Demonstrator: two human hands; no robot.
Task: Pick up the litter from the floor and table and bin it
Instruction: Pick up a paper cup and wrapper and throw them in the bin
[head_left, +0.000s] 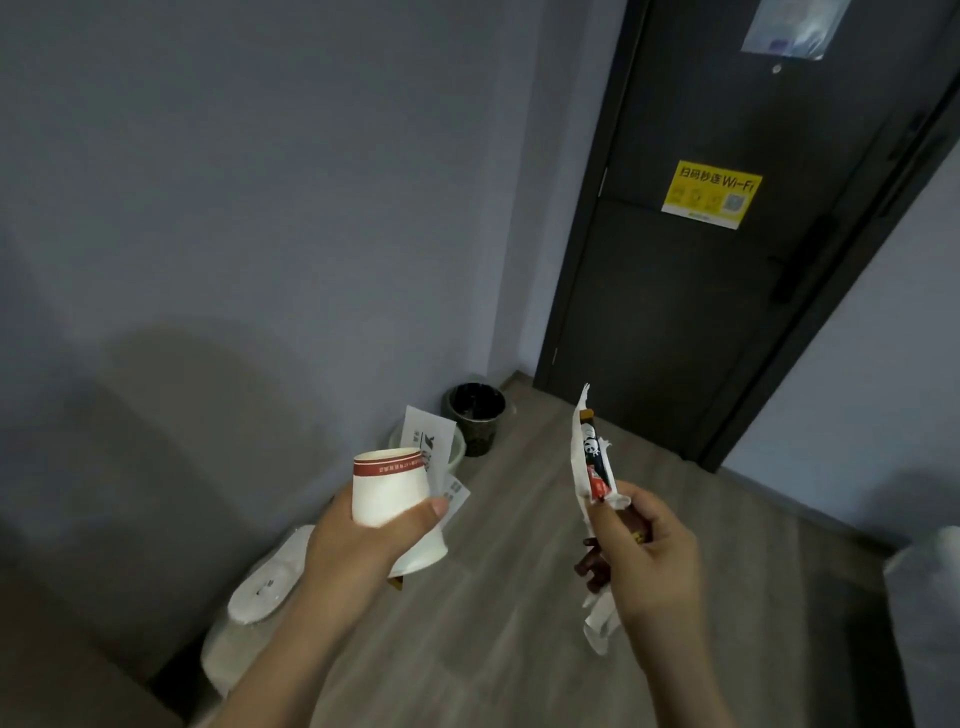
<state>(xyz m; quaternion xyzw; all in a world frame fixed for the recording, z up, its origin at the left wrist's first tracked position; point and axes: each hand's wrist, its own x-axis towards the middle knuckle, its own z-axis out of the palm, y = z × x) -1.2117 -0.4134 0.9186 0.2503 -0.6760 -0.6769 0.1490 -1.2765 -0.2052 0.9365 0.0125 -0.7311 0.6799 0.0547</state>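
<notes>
A white paper cup (389, 504) with a red band at its rim is being gripped by the left hand (358, 545) at lower centre of the frame. Its far side is being wrapped by the curled fingers, and its near side is being pressed by the thumb. The cup is being held tilted, rim upward. Right of centre, a torn snack wrapper (589, 457) is being pinched between the thumb and curled fingers of the right hand (647, 566). Its long end is being held upright, and crumpled white scraps are being dangled below the palm. The dark bin (477, 415) is being shown at centre frame, standing on the wooden floor (519, 597) against the wall, left of the dark door (727, 312). A white printed sheet (428, 441) is being seen just beside the bin, and a white slipper (270, 582) at lower left.
</notes>
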